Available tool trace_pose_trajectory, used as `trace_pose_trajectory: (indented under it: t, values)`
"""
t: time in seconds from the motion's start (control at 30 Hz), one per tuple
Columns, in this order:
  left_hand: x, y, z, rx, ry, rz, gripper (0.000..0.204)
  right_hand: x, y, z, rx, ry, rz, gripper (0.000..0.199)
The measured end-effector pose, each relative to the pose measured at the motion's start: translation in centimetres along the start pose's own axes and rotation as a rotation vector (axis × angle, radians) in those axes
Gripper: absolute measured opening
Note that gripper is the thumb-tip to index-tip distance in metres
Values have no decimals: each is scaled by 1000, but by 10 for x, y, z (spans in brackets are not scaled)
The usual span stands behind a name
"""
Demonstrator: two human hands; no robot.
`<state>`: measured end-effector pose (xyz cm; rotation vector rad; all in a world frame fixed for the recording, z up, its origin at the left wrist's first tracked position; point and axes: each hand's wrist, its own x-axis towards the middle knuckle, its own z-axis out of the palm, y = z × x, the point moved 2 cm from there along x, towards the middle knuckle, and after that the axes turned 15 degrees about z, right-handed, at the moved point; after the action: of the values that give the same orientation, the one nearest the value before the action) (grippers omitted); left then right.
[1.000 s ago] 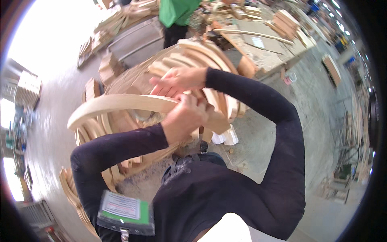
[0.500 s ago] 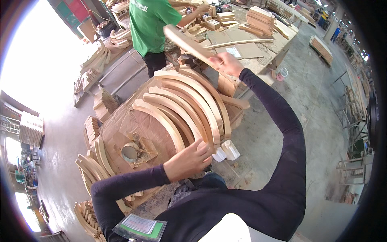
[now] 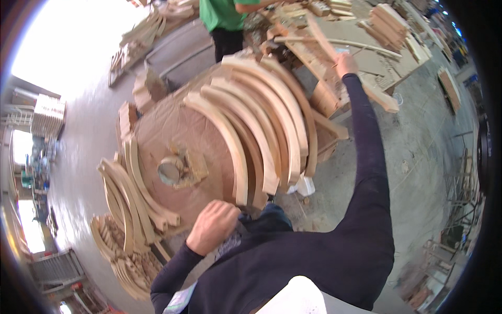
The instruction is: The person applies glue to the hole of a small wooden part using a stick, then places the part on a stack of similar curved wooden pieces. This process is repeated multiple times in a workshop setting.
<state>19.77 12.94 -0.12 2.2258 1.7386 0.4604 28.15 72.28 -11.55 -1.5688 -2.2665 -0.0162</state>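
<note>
My right hand (image 3: 346, 64) reaches out over the far right table and is closed round the middle of a curved wooden piece (image 3: 385, 98). That piece slants from the table's back edge down past the near side of my wrist. My left hand (image 3: 213, 225) hangs close to my body with its fingers curled in and no object showing in them. In front of it, several curved wooden slats (image 3: 238, 152) lie side by side on a board-covered table (image 3: 201, 125). A round tin (image 3: 170, 170) with brown residue stands on the same table, left of the slats.
More curved slats (image 3: 125, 204) are stacked at the table's left edge, with further pieces (image 3: 123, 261) below them. A co-worker in a green shirt (image 3: 222, 13) stands beyond. Wood blocks (image 3: 387, 26) are piled on the far right table. A white plastic container (image 3: 304, 186) sits on the floor.
My right hand has carried the curved piece farther right and away, down toward the far table. My left hand has drawn back toward my body, and its fingers have curled. The view has shifted.
</note>
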Motion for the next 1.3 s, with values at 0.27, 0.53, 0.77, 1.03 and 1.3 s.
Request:
trace_pose_trajectory:
  t: [0.27,0.53,0.77,1.03,1.3]
  values:
    - [-43,-1,25,-85,166,-382,9,-160,-107,-8,282,-103,-562,43]
    - [-70,-4,30,-98,340,-398,10,-182,-127,55,144,-192,-96,43]
    - [-118,-9,31,-79,466,-535,12,-193,-161,-18,295,-60,-203,33]
    - [-135,-52,-9,-470,1045,-408,57,-302,-243,-158,892,-714,-687,43]
    - [-198,-69,-66,-698,1588,389,25,-398,-300,-182,927,-1117,-934,32]
